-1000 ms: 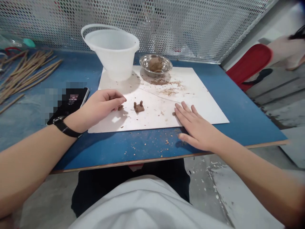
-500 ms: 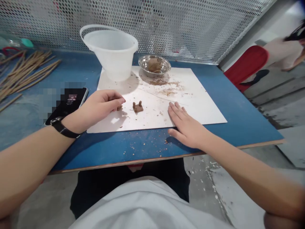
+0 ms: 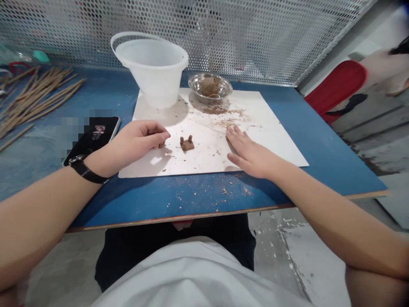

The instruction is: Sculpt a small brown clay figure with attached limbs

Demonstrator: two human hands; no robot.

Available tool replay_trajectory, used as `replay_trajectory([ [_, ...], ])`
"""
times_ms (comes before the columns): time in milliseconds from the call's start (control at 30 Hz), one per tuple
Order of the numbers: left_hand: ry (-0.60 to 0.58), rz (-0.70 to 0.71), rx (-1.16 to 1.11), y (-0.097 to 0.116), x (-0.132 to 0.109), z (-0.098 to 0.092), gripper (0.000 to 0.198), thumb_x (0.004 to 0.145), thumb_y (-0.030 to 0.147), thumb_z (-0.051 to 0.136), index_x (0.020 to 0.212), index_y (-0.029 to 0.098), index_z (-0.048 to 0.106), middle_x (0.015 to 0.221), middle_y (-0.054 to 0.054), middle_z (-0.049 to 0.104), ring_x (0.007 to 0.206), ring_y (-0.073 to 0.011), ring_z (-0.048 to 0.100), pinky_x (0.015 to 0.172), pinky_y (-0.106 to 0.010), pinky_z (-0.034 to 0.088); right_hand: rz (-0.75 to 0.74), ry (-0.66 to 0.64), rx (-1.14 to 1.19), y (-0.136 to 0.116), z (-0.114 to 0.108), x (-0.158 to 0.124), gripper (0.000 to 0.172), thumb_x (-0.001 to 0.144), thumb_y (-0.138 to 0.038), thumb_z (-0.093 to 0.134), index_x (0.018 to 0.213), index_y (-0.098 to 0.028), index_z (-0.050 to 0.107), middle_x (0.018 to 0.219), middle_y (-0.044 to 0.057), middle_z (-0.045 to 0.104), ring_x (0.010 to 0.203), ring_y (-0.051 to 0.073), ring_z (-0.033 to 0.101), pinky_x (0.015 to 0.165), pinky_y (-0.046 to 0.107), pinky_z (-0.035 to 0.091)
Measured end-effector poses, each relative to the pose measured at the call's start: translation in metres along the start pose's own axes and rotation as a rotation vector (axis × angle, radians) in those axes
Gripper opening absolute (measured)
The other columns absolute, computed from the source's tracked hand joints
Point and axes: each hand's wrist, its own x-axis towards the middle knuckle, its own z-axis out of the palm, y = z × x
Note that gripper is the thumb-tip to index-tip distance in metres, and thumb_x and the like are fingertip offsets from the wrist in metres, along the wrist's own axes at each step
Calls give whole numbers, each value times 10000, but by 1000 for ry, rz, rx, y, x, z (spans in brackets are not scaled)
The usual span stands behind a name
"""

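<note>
A small brown clay figure (image 3: pixel 187 143) with two upright stubs stands on the white board (image 3: pixel 271 132) in the middle of the blue table. My left hand (image 3: pixel 134 143) rests on the board just left of it, fingers curled over a small brown clay bit (image 3: pixel 162 145). My right hand (image 3: pixel 247 151) lies flat and open on the board to the figure's right, palm down, fingers stretched toward the clay crumbs.
A white plastic bucket (image 3: pixel 153 70) and a steel bowl (image 3: pixel 210 87) with clay stand at the board's back. A phone (image 3: pixel 96 136) lies left of my wrist, wooden sticks (image 3: pixel 35 98) farther left. Perforated metal mesh (image 3: pixel 255 38) closes the back. A red chair (image 3: pixel 335 85) stands right.
My right hand slid forward and left across the board, from the table's near edge onto the white sheet. The left hand stayed put.
</note>
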Motion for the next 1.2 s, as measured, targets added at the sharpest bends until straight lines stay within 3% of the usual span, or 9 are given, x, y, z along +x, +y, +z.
replay_trajectory([
  [133,2,-12,19,2,-2,2,218,935,439,767,925,230,827,776,-28,741,688,-172,579,661,-329,405,-91,19,-102,-17,4,-47,1103,1120,-863,239,1777,7,410,1870,290,309,1784,491,176,1416,788,241],
  [233,1,-10,19,2,-3,3,229,931,455,762,921,236,828,768,-31,724,680,-179,561,652,-338,390,-117,7,-88,-28,-1,-75,915,1174,-742,335,1755,-49,480,1860,237,374,1771,441,277,1413,712,349],
  [367,3,-26,13,6,-5,4,222,922,458,755,910,245,815,752,-30,690,679,-191,542,655,-352,376,-113,-11,-81,-41,1,-90,861,1189,-667,402,1763,-29,465,1867,240,347,1758,404,339,1415,631,398],
  [467,7,-22,21,9,-7,4,209,911,445,746,897,244,805,756,-34,695,702,-202,560,673,-353,391,-113,-17,-85,-45,10,-81,947,1174,-720,386,1761,21,439,1869,280,303,1771,410,298,1434,622,359],
  [600,-10,-3,21,10,-7,4,225,898,452,752,912,234,808,761,-38,705,716,-202,574,680,-340,406,-75,0,-75,-37,14,-44,1103,1131,-824,349,1769,75,381,1863,332,262,1782,458,230,1436,699,300],
  [767,-6,-9,19,8,-5,3,228,900,454,752,901,235,814,762,-39,716,709,-198,573,678,-340,403,-25,-8,-52,-15,4,7,1123,1119,-838,325,1802,54,319,1885,332,197,1796,464,176,1431,731,272],
  [867,-13,-7,30,7,-5,2,236,905,458,752,910,232,819,780,-39,727,725,-197,588,700,-338,419,-28,-38,-88,-13,2,14,1142,1118,-848,296,1795,71,324,1885,361,149,1796,487,108,1435,732,239],
  [1067,-2,33,61,3,-3,2,238,917,470,749,910,243,817,757,-34,721,704,-197,566,664,-347,394,-161,-38,-108,-34,6,-41,1123,1094,-893,276,1770,-14,454,1866,351,247,1773,523,200,1401,781,289],
  [1200,8,0,82,4,-3,2,222,925,457,744,902,249,821,750,-37,716,693,-203,560,681,-360,393,-231,-62,-57,-41,6,-82,1076,1120,-843,288,1749,9,476,1864,337,279,1772,486,240,1398,728,357],
])
